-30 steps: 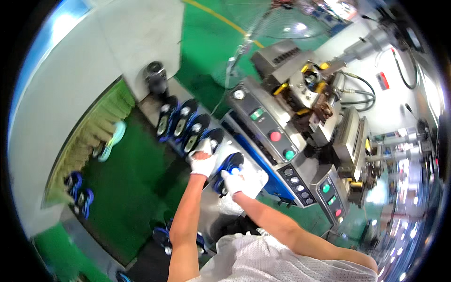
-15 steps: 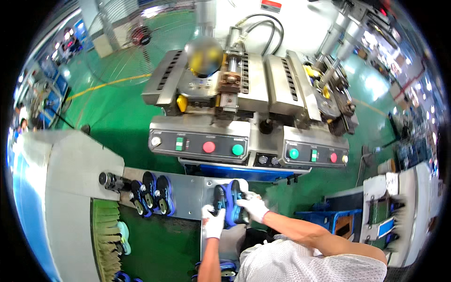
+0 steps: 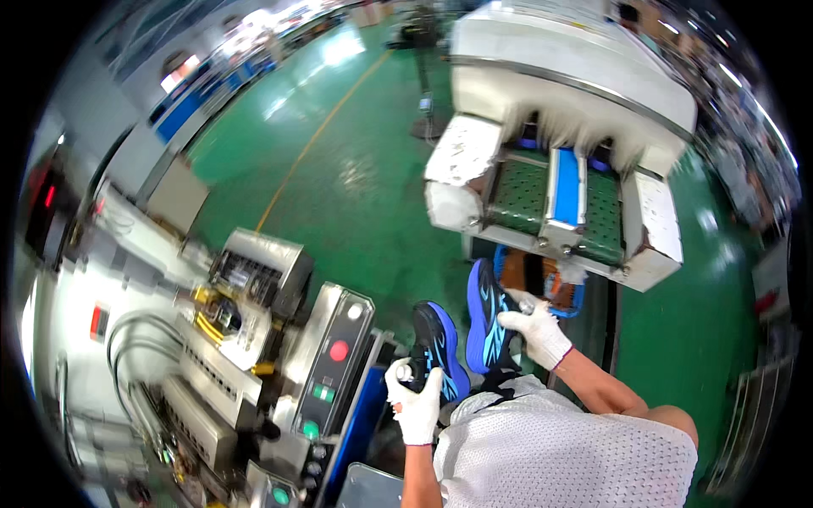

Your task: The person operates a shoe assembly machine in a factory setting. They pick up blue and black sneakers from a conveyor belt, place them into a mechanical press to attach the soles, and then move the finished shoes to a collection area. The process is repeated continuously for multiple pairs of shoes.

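Note:
Each of my white-gloved hands carries one sneaker of a matching pair, black with light blue streaks and a thick purple-blue sole. The left sneaker (image 3: 439,349) tilts in front of my body, my left hand (image 3: 415,402) gripping its near, outer side. Slightly higher and farther right is the right sneaker (image 3: 484,317), with my right hand (image 3: 538,332) closed round its outer side. The two sneakers are apart, toes pointing away from me. Glove and shoe hide part of the fingers.
Ahead stands a white conveyor machine (image 3: 567,42) with a bristle curtain, green perforated belts (image 3: 518,196) and dark shoes partly under the bristles. A blue crate (image 3: 578,298) sits below its front. At left is a press machine's control panel (image 3: 326,360) with coloured buttons.
My view has swung right, from the press toward the conveyor machine. Both sneakers have left the metal table where they stood side by side, and are now up in my hands.

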`<control>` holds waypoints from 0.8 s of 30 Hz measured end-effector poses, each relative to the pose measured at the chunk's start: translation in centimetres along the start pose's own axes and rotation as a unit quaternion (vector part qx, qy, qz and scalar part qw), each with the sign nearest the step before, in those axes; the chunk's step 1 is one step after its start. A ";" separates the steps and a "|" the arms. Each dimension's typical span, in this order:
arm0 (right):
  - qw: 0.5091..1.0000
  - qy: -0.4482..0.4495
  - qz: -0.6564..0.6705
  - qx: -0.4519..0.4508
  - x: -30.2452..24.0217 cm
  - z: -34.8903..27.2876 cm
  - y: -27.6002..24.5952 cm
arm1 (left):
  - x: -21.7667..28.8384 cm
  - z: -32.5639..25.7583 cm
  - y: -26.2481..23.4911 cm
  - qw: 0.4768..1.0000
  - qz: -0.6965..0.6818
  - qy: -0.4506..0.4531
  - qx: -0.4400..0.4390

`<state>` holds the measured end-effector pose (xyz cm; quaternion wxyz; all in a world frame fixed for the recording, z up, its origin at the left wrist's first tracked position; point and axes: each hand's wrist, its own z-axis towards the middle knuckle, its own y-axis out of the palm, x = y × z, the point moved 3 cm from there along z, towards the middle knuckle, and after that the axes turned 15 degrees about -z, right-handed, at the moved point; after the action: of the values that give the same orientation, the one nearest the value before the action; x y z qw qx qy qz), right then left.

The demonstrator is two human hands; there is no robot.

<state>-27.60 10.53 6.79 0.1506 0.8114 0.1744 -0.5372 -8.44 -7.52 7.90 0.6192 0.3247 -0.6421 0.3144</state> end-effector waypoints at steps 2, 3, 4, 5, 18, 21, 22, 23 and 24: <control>0.994 -0.042 0.017 0.103 -4.8 1.0 -5.9 | 1.4 4.5 5.8 0.996 -0.004 0.057 -0.068; 0.984 -0.069 -0.009 0.162 -6.3 1.5 -9.4 | 3.9 6.0 9.4 0.996 0.002 0.016 -0.090; 0.974 -0.080 -0.037 0.207 -8.5 2.0 -11.8 | 4.5 8.3 12.2 0.993 0.009 0.029 -0.114; 0.961 -0.091 -0.068 0.252 -10.4 2.3 -14.6 | 5.3 9.9 15.3 0.989 0.010 0.042 -0.138; 0.764 -0.008 -0.490 0.419 -15.4 20.6 -29.5 | 0.7 26.1 48.4 0.911 0.201 0.165 -0.319; 0.686 -0.093 -0.531 0.489 -13.3 22.2 -32.3 | -0.3 24.4 47.3 0.913 0.127 0.215 -0.322; 0.660 -0.168 -0.534 0.501 -13.9 21.5 -29.8 | -0.9 23.4 43.8 0.911 0.114 0.275 -0.286; 0.657 -0.260 -0.492 0.508 -14.6 20.2 -26.2 | -1.7 21.6 39.6 0.904 0.108 0.332 -0.248; 0.740 -0.303 -0.382 0.463 -14.9 18.6 -21.8 | -2.3 19.7 34.9 0.919 0.122 0.262 -0.267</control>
<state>-57.93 20.17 12.32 -0.4164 0.4409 0.1444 -0.7819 -48.20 -2.68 4.86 0.7856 -0.0274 -0.5520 0.2783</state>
